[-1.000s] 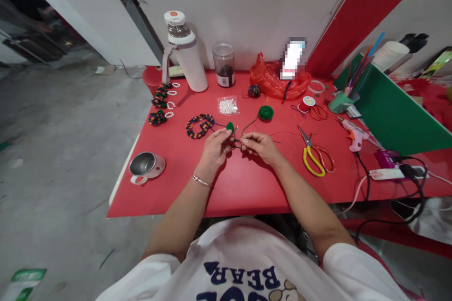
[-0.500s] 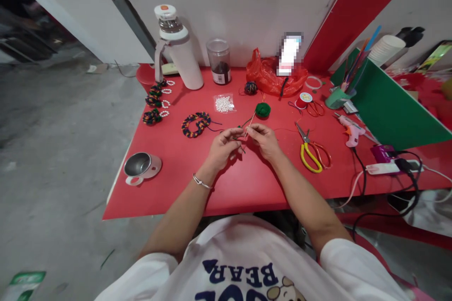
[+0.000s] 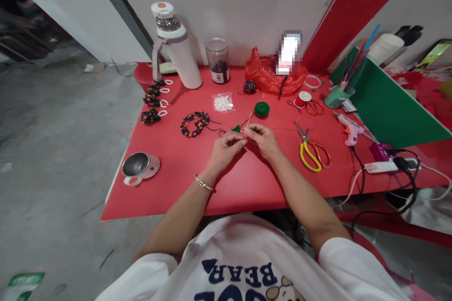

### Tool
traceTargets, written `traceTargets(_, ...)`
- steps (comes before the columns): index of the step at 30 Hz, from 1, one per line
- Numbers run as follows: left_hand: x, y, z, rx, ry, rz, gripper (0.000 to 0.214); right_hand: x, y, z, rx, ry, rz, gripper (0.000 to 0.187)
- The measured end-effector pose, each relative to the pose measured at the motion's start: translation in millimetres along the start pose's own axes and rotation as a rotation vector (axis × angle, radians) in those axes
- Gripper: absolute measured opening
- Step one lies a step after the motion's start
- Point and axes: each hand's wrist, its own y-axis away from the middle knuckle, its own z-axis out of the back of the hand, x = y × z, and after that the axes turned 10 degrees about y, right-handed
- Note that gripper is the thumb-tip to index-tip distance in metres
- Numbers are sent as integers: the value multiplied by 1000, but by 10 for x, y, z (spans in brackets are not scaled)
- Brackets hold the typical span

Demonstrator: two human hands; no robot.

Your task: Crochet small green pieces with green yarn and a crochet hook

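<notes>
While the right hand [image 3: 261, 140] pinched a thin pale stick [image 3: 249, 121] tightly between thumb and fingertips, the left hand [image 3: 228, 148] faced it with thumb and fingers drawn nearly together; whether yarn lay between those left fingertips was too small to tell. Both hands worked above the middle of the red table [image 3: 197, 183], nearer its front edge than its wall-side edge. The small green yarn piece [image 3: 236, 128] showed just beyond the left fingers, and a strand ran from near it toward the green yarn ball [image 3: 262, 109], which sat farther back toward the wall-side edge. Done well, this handling probably called for a steady left pinch close to the stick's tip, a light right grip that let the stick turn, and slack enough in the strand that the ball could feed without tugging. Keeping that strand clear of the scissors [image 3: 305, 138], which lay toward the table's right end, seemed sensible too. Compared with half a second earlier, the left thumb and fingers had closed up from a looser spread, the dark strand end that had dangled below the hands no longer showed there, and more of the green piece had come into sight past the fingers. The ball and scissors kept their places on the table, though the camera's view had shifted slightly.
</notes>
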Motion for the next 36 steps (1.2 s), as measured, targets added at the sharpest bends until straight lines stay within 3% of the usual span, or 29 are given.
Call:
traceTargets(4,-58,18,-27,68,-92,-42,14,0,-66,86,-103,-37,-8,46)
traceTargets(7,-36,23,-42,-8,-108,-57,16,15,-110,153,-135,-69,-14,49)
traceTargets(9,-2,20,-38,-100,-85,-58,13,22,-105,155,-107,-83,-43,49)
traceTargets(11,20,16,-27,-135,-46,-38,22,23,-75,122,-57,-88,-72,48)
traceTargets(14,9,12,-14,-41,31,51,36,21,-22,57,20,-77,-87,46)
traceTargets(17,-19,5,-11,30,105,113,34,21,-5,37,56,-61,-96,45)
traceTargets(22,11,-27,8,-81,0,27,10,29,-42,98,77,-56,-75,43)
traceTargets(25,39,-48,38,-144,-35,-27,10,35,-55,128,87,-88,-64,44)
traceTargets(30,32,-55,61,-138,-91,-76,10,21,-59,118,117,-121,-91,44)
traceTargets(36,48,-43,73,-147,-37,-86,18,53,-65,120,57,-186,-79,46)
